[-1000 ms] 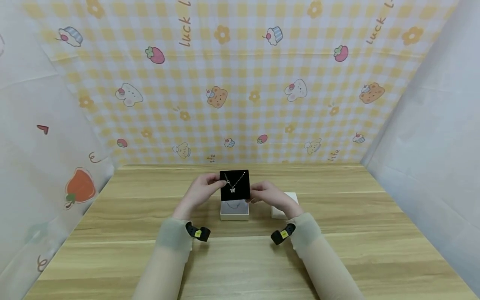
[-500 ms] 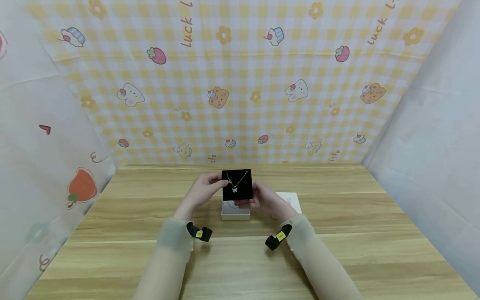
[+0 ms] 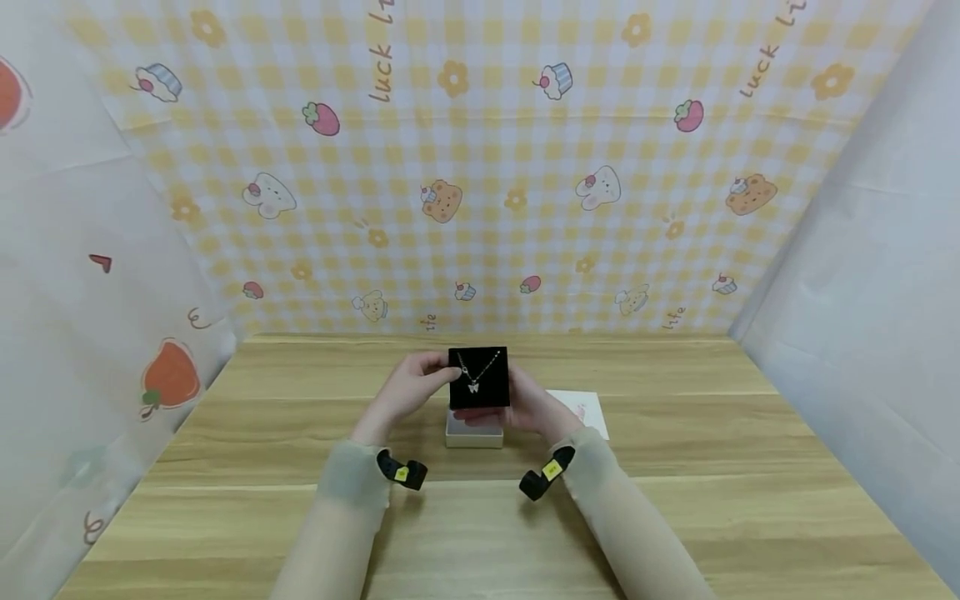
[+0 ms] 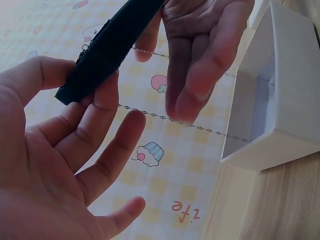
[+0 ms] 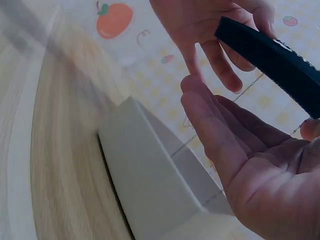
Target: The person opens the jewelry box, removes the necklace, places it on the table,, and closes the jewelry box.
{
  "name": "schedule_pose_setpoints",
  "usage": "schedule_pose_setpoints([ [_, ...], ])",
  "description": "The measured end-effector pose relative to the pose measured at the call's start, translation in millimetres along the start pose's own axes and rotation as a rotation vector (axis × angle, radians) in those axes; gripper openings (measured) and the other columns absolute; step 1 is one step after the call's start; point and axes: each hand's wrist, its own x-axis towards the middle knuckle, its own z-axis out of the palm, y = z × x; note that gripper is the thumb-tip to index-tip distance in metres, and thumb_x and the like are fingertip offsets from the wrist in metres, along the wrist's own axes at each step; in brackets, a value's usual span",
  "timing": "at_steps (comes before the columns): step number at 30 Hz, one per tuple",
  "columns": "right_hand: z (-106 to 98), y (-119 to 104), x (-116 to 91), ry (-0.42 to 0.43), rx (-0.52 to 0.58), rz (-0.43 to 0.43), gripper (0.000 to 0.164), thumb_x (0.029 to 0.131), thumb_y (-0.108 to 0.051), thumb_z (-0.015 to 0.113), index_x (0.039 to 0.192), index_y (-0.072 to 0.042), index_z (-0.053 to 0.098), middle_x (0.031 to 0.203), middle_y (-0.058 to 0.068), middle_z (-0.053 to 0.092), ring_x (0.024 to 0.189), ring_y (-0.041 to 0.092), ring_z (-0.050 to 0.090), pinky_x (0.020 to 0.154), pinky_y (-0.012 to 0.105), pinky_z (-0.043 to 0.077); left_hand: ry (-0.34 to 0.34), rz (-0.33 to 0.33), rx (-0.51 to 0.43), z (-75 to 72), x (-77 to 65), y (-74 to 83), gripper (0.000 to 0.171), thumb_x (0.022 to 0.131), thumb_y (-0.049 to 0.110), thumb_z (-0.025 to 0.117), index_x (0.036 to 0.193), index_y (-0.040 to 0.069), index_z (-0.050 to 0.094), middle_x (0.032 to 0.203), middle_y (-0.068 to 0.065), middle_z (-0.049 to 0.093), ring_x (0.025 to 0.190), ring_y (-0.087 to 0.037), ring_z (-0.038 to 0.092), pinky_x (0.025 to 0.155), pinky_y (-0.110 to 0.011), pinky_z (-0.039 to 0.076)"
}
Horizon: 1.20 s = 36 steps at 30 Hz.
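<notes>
My left hand [image 3: 411, 387] pinches the left edge of a black jewelry pad [image 3: 491, 396], thumb on the front and fingers behind. Across its face lies a silver necklace [image 3: 473, 387] with a butterfly pendant. Two lengths of chain [image 4: 170, 119] hang from behind the pad down into a white open box [image 3: 475, 442] on the table. My right hand [image 3: 531, 400] is at the pad's right side, its fingers straight and reaching underneath, beside the chain and over the box. In the right wrist view its palm [image 5: 280, 185] faces up, and the thumb tip is near the pad's edge.
A white square lid [image 3: 592, 408] with a pink print lies on the wooden table [image 3: 675, 500], right of the box and partly behind my right wrist. A checked cloth backdrop [image 3: 480, 167] stands along the table's back edge, with pale cloth at both sides.
My right hand has gone from the pad's lower right corner to under and behind it, fingers extended leftward over the box. The left hand keeps its pinch; pad and box appear slightly shifted with the view.
</notes>
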Motion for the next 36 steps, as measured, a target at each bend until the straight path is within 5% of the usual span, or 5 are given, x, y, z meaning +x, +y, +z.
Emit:
schedule_pose_setpoints([
  [5, -3, 0, 3, -0.001, 0.050, -0.024, 0.057, 0.100, -0.045, 0.043, 0.142, -0.007, 0.040, 0.121, 0.016, 0.060, 0.110, 0.032, 0.060, 0.096, 0.046, 0.046, -0.031, 0.016, -0.006, 1.7, -4.7, 9.4, 0.017, 0.094, 0.017, 0.061, 0.094, 0.001, 0.066, 0.089, -0.006, 0.064, 0.083, -0.020, 0.055, 0.075, -0.033, 0.044],
  [9, -5, -2, 2, 0.056, 0.069, -0.035, 0.045, 0.100, -0.050, 0.040, 0.106, -0.012, 0.063, 0.099, 0.006, 0.066, 0.091, 0.020, 0.065, 0.084, 0.034, 0.052, -0.047, 0.021, -0.007, 4.0, -1.9, 3.2, 0.015, 0.094, 0.018, 0.061, 0.091, 0.004, 0.066, 0.085, -0.002, 0.064, 0.085, -0.026, 0.058, 0.075, -0.034, 0.044],
  [14, -4, -6, 2, 0.039, 0.137, -0.028, 0.048, 0.100, -0.052, 0.037, 0.077, -0.018, 0.062, 0.075, -0.004, 0.062, 0.069, 0.011, 0.061, 0.066, 0.025, 0.049, -0.053, 0.031, -0.005, 4.2, 1.1, -2.0, 0.014, 0.094, 0.019, 0.061, 0.089, 0.006, 0.067, 0.086, -0.001, 0.065, 0.083, -0.020, 0.056, 0.076, -0.034, 0.044],
  [29, -1, -13, 1, 0.002, 0.080, 0.006, 0.052, 0.099, -0.056, 0.031, 0.082, -0.018, 0.064, 0.084, -0.003, 0.066, 0.080, 0.012, 0.062, 0.077, 0.029, 0.049, -0.144, 0.034, -0.018, 3.5, -0.1, -1.3, 0.018, 0.094, 0.020, 0.062, 0.100, 0.006, 0.071, 0.095, -0.001, 0.068, 0.086, -0.017, 0.059, 0.078, -0.035, 0.048],
  [36, -2, -19, -1, -0.155, 0.058, -0.045, 0.064, 0.103, -0.051, 0.019, 0.101, -0.013, 0.071, 0.101, 0.001, 0.069, 0.097, 0.015, 0.063, 0.088, 0.034, 0.048, -0.182, 0.016, 0.001, 4.0, 0.6, 0.4, 0.016, 0.093, 0.020, 0.063, 0.096, 0.006, 0.070, 0.090, -0.002, 0.065, 0.083, -0.022, 0.057, 0.076, -0.035, 0.046],
])
